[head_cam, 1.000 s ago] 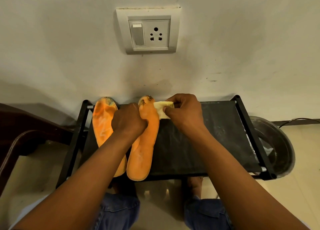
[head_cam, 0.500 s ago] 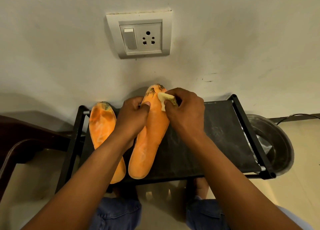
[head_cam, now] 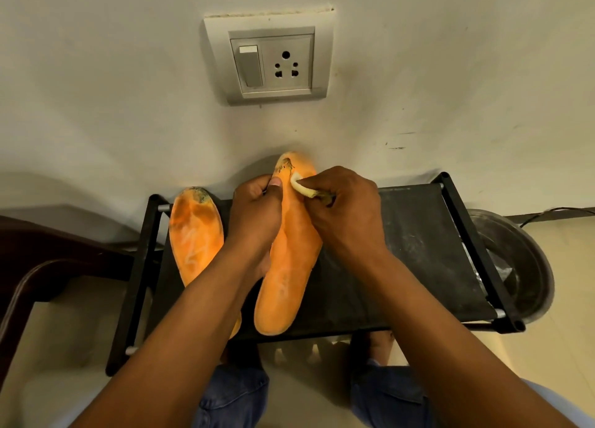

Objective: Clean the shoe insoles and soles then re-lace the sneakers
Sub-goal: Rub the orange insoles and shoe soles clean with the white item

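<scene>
While the left hand [head_cam: 254, 215] grips the insole [head_cam: 289, 250], the right hand [head_cam: 344, 212] pinches a cloth [head_cam: 301, 188] against it.

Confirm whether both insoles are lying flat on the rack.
No: the left hand lifts one insole's toe end; the other insole lies flat.

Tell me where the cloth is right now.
In the head view, the cloth is pinched in the right hand, pressed on the toe end of the held insole, just right of the left hand's thumb.
</scene>
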A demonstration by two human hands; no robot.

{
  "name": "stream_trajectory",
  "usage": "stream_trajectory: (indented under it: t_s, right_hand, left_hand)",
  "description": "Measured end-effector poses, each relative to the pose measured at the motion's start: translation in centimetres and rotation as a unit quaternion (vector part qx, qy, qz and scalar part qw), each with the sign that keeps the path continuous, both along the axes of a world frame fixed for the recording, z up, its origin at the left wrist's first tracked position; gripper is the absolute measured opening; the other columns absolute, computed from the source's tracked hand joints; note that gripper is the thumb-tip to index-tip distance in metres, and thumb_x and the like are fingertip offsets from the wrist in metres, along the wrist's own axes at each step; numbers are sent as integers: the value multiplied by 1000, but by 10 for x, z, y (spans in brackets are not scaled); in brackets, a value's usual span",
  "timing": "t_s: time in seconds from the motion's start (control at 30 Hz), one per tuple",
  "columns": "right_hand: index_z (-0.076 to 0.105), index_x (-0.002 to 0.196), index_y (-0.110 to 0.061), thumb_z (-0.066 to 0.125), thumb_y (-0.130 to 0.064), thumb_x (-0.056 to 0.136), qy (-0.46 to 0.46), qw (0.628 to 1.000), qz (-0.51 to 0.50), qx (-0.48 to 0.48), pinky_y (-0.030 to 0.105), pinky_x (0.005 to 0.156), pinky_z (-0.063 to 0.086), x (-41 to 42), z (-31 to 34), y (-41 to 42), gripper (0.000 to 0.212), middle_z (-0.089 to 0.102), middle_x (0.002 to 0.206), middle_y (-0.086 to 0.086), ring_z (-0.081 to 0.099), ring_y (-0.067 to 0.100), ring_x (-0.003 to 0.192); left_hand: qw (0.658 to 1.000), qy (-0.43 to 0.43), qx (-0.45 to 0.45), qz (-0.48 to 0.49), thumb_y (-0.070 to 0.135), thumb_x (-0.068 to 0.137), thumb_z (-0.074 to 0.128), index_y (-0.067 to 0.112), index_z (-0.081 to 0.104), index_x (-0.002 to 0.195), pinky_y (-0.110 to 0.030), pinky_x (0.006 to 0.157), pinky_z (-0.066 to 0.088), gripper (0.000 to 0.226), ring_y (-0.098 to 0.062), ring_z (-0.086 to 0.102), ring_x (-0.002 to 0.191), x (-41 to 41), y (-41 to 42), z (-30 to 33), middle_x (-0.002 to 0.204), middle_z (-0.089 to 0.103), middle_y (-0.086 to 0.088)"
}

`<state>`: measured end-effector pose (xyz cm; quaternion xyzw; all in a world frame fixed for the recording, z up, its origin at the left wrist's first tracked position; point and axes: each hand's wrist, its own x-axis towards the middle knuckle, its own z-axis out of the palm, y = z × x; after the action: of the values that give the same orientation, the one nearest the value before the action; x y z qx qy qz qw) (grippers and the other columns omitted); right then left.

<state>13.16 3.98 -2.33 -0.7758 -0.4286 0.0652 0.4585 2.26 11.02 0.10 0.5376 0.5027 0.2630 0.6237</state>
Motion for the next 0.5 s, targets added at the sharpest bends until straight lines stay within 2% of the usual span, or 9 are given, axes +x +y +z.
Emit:
stream_trajectory:
  t_s: [0.07,0.13,0.23,0.3,0.4,0.47,0.5]
  right_hand:
    - [81,101,-14,77,-20,86,-7,1000,4,-11,44,75,57,-5,-2,1,17,74,94,8,68,23,84]
    - [81,102,-14,77,-18,85,-17,1000,18,-13,44,75,57,-11,-3,1,18,73,93,8,68,24,84]
    - [80,104,-15,78,-12,83,-34,999,29,-32,37,78,57,-15,-3,0,21,74,96,7,68,23,87]
    - [80,104,-17,77,-13,83,-48,997,22,-57,29,76,52,-12,-4,0,21,74,96,6,68,23,87]
    - [81,101,-21,75,-17,85,-40,990,28,-129,18,69,42,-3,-8,-1,17,75,96,5,67,22,86]
    - [82,95,-21,72,-16,85,-18,985,33,-167,14,61,34,4,-11,-2,14,75,90,4,68,21,82]
    - [81,93,-21,72,-15,85,-10,984,31,-175,14,59,32,8,-12,-3,14,75,89,4,69,21,81]
  left_hand:
    - [1000,-2,-13,14,36,93,50,-3,63,96,-41,75,44,41,-26,54,78,-1,2,-4,85,66,-19]
    - [999,-14,-27,31,28,101,50,-5,64,96,-38,74,43,36,-24,54,78,-2,4,-9,86,64,-14]
    - [998,-17,-60,32,22,107,47,7,74,100,-33,74,51,32,-23,67,85,-1,7,-8,96,74,-10]
    - [997,2,-80,1,22,107,47,13,75,104,-33,73,54,30,-24,70,89,-1,7,-10,96,75,-10]
    - [991,82,-68,-84,20,105,50,20,75,105,-39,84,59,24,-23,70,97,-2,7,-17,100,75,-8]
    - [970,182,14,-162,20,102,53,23,69,120,-46,95,56,25,-24,66,107,-4,8,-26,114,71,-6]
    - [943,251,84,-201,22,100,56,21,63,130,-47,99,52,31,-27,62,114,-5,9,-29,125,66,-7]
